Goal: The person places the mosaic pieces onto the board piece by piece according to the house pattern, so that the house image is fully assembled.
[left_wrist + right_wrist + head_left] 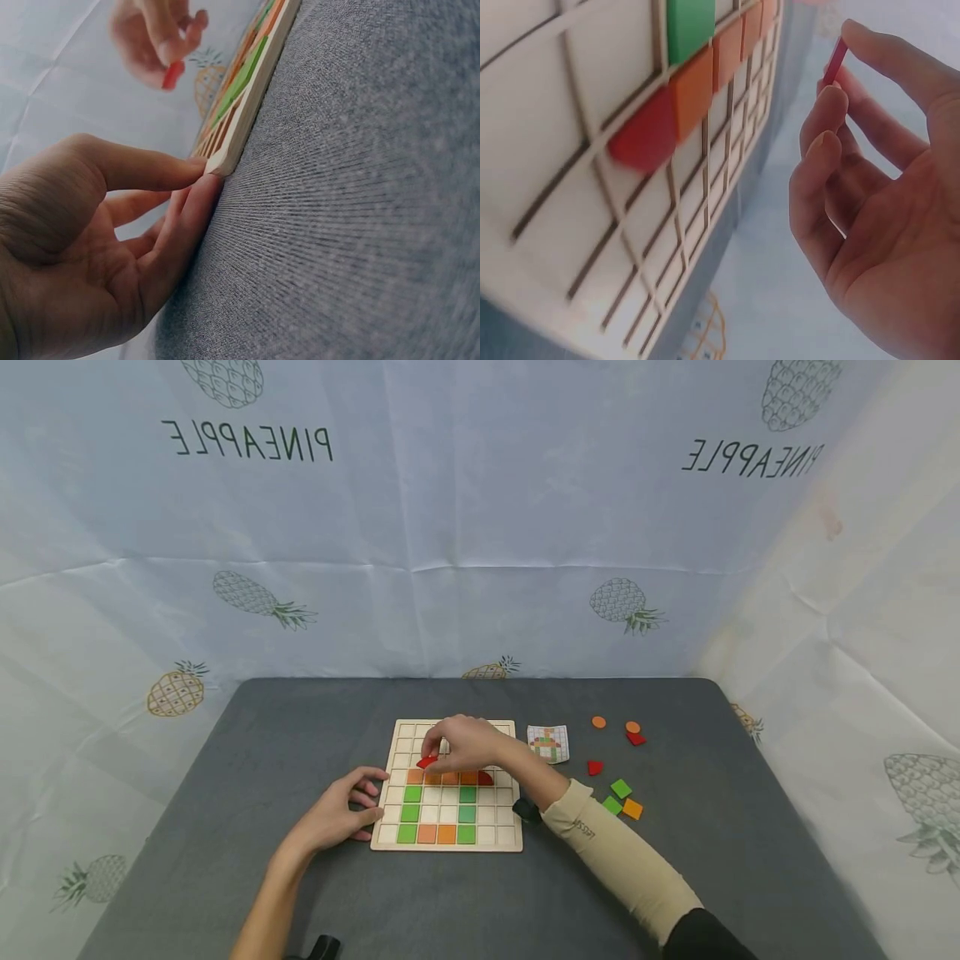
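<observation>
My right hand is over the upper middle of a wooden grid board. Between thumb and fingertips it pinches a small red tile, held off the board in the right wrist view. My left hand holds the board's left edge, its thumb and fingers right at the corner in the left wrist view. On the board, a row of orange tiles ends at the right in a red tile with a curved side. Green tiles form two columns below, with orange tiles between them in the lowest row.
Right of the board lies a small picture card with a coloured pattern. Loose pieces lie farther right: orange discs, red pieces, green squares and an orange square. A grey cloth covers the table.
</observation>
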Tool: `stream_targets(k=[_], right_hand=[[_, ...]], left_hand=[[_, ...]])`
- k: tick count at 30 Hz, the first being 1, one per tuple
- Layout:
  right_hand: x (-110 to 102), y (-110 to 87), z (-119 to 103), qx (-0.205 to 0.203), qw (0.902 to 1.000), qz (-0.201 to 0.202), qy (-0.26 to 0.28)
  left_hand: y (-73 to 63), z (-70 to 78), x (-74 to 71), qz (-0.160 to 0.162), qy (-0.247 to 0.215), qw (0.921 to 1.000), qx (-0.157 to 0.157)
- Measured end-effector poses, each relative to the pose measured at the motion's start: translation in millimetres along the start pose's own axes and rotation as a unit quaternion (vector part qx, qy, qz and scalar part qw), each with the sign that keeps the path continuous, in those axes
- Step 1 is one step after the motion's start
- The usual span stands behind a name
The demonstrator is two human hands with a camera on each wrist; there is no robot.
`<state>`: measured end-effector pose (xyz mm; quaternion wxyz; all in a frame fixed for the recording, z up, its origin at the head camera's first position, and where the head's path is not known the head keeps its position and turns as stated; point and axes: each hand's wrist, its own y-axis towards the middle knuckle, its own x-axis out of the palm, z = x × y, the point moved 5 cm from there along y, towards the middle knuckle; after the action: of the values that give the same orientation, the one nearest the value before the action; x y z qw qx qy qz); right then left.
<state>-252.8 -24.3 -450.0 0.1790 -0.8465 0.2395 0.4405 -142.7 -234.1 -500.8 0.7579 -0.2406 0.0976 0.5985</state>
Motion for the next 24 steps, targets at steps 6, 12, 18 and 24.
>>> stream_targets(k=[6, 12, 18, 24], right_hand=[[15.8, 22.5, -13.1, 0.005, 0.9993, -0.019, -0.032], [27.6, 37.0, -21.2, 0.012, 0.9979, -0.021, -0.061], [34.9, 43.3, -22.2, 0.033, 0.9966, -0.019, -0.073], [37.3, 43.9, -21.9, 0.034, 0.9972, -0.024, -0.062]], left_hand=[[0.5, 0.2, -0.4, 0.002, -0.001, 1.0, -0.001], [0.8, -1.1, -0.3, 0.005, -0.003, 1.0, -0.007], [0.8, -1.7, -0.2, 0.001, -0.005, 1.0, -0.003], [0.5, -1.8, -0.2, 0.004, -0.006, 1.0, -0.007]])
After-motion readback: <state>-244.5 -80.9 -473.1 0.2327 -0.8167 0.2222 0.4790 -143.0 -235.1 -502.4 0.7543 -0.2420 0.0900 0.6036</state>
